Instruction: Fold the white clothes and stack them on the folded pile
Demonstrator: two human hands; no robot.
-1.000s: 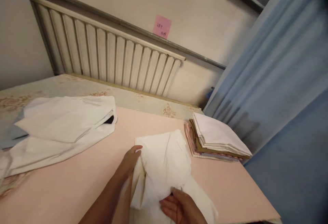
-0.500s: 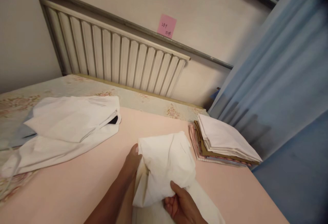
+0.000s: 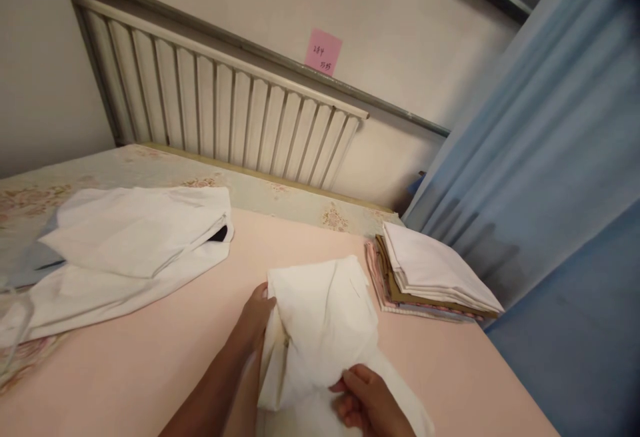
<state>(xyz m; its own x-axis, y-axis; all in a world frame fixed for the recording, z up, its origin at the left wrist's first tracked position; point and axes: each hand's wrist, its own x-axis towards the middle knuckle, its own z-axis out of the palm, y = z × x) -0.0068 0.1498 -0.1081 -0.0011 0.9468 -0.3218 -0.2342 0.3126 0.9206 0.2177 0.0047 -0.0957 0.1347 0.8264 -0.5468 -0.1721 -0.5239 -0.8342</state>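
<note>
A partly folded white cloth (image 3: 320,317) lies in front of me, its far part doubled over and a longer part running toward the lower right. My left hand (image 3: 259,307) is closed on the cloth's left edge, near the upper corner, with the thumb on top. Creases and a loose fold hang just beside that hand. Over the near part is my right hand (image 3: 367,397), its fingers curled and the thumb and forefinger pinched at the fabric. The cloth's nearest end runs out of the view.
White garments (image 3: 135,230) lie loosely heaped at left. A stack of folded fabrics (image 3: 435,270) sits at right beside a blue curtain (image 3: 530,157). Beneath is a pink sheet (image 3: 175,357) over a floral cover (image 3: 280,190). A radiator (image 3: 225,103) stands behind, below a pink note (image 3: 324,52).
My right hand has shifted slightly right and down, and the flap it held at the near side now lies lower and flatter. My left hand stays at the same edge.
</note>
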